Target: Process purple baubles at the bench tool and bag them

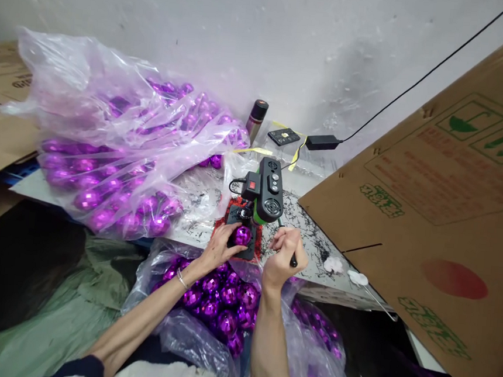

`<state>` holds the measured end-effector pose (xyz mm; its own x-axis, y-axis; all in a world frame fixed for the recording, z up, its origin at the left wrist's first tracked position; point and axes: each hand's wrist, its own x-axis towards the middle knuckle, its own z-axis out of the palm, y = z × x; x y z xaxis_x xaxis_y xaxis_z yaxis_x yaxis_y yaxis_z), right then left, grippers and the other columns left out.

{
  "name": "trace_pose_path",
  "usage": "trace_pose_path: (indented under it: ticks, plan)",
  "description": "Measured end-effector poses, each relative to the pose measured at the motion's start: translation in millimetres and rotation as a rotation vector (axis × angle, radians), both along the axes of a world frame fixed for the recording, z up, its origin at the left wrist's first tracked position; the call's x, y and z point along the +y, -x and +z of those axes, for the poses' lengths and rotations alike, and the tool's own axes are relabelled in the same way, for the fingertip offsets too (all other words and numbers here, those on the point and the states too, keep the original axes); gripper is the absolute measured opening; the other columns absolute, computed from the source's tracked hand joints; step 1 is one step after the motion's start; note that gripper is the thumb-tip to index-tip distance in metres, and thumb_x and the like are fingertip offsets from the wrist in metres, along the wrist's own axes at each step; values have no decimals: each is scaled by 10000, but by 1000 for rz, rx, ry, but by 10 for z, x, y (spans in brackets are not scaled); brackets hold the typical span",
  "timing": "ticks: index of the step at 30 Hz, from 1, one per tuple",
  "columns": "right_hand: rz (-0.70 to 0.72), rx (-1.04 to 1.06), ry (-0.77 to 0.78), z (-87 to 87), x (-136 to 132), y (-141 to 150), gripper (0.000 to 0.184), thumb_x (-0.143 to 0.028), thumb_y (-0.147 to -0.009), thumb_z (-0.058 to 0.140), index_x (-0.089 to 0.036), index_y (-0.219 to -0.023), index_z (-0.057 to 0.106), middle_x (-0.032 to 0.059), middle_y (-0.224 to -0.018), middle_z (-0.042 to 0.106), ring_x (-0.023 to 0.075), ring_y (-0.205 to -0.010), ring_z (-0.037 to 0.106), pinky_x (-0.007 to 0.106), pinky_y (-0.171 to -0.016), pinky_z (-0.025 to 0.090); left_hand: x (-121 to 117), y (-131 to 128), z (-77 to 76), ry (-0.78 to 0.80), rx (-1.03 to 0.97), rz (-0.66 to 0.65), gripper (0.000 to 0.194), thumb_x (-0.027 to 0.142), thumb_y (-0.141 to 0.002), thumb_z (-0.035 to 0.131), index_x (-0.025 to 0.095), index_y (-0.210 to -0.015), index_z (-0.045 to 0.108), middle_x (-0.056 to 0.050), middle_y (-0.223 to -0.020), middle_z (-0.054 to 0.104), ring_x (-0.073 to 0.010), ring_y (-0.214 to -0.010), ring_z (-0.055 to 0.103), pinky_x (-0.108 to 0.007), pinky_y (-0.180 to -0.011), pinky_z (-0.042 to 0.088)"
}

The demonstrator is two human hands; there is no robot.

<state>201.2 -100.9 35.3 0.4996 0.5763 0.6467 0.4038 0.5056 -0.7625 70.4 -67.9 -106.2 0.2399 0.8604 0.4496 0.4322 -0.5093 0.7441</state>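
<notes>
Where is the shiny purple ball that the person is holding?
The purple ball is mid-frame in the left hand, on the black base under the small machine.

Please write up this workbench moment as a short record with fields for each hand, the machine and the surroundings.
left hand: left hand holds a purple faceted ball under the machine
right hand: right hand grips a dark lever handle
machine: small green and black machine, red switch on its side
near bag: open plastic bag of purple balls below the hands
far bag: larger bag of balls, left
right side: cardboard box
</notes>
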Motion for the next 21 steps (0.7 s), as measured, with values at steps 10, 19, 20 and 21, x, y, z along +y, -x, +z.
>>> trace_pose_path:
  ticks: [10,19,20,21]
  plan:
    - [-9,-26,-30,-129,-42,38,481,-380,-1115,459,-240,-657,490,-39,-644,517,119,-574,517,292,-568,412,-84,514,285,-146,220,56,515,433,-1087,571,232,-1561,567,-169,-1503,675,-344,-1376,653,-562,-1184,529]
    - [18,-92,-83,-143,-58,28,440,-284,-1109,462,-230,-674,504,-36,-654,536,117,-586,536,278,-553,399,2214,582,1092,267,569,356,586,25,-850,579,62,-1434,615,-268,-1477,653,-397,-1408,607,-484,-1193,476]
    - [16,-99,-79,-149,-63,27,436,-273,-1109,458,-230,-677,505,-35,-654,536,117,-592,537,279,-557,399,2261,582,1096,271,570,342,564,22,-846,594,71,-1406,632,-261,-1463,667,-393,-1395,619,-476,-1188,481]
    - [10,-105,-78,-154,-66,28,435,-268,-1109,454,-230,-678,504,-35,-652,534,118,-593,537,280,-559,399,2282,584,1090,277,573,330,547,23,-847,606,81,-1390,641,-253,-1460,674,-388,-1390,625,-470,-1189,481]
